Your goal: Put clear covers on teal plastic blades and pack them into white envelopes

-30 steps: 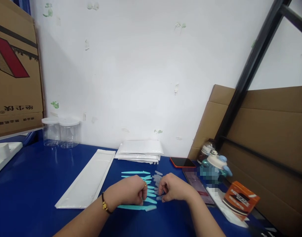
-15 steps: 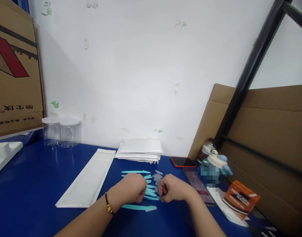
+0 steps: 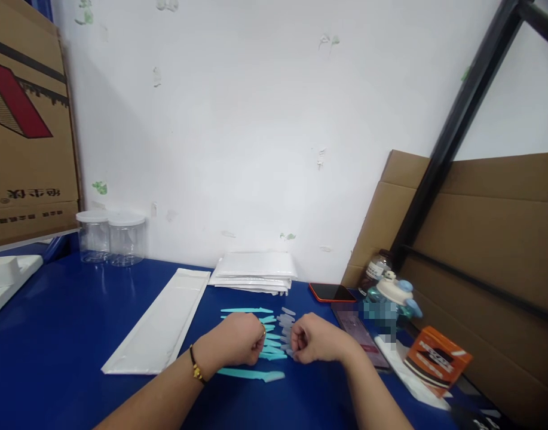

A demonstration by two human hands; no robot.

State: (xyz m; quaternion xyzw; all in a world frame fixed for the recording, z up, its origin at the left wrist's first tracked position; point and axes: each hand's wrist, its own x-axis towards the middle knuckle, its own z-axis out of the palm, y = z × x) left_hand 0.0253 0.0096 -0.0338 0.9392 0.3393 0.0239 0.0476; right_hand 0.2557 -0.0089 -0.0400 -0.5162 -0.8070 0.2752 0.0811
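Several turquoise eyebrow razors (image 3: pixel 272 343) lie in a row on the blue table, with small clear blade caps (image 3: pixel 286 321) beside their right ends. My left hand (image 3: pixel 241 338) is closed over the handle side of the row and hides most of the handles; whatever its fingers hold is hidden. Facing it, my right hand (image 3: pixel 316 338) has its fingers curled into a pinch at the lower caps. I cannot make out what is between those fingertips. Nearer to me, a separate turquoise razor (image 3: pixel 251 374) lies crosswise below my left hand.
A long white padded envelope (image 3: pixel 159 322) lies to the left, and a stack of white envelopes (image 3: pixel 253 272) stands by the wall. Two clear jars (image 3: pixel 126 242) are at the back left. A phone (image 3: pixel 331 292), a drink bottle (image 3: pixel 390 301) and an orange box (image 3: pixel 438 361) line the right side.
Both hands have shifted only slightly, the right one a little to the right. The lower razors and caps beneath the hands show a slightly different arrangement.
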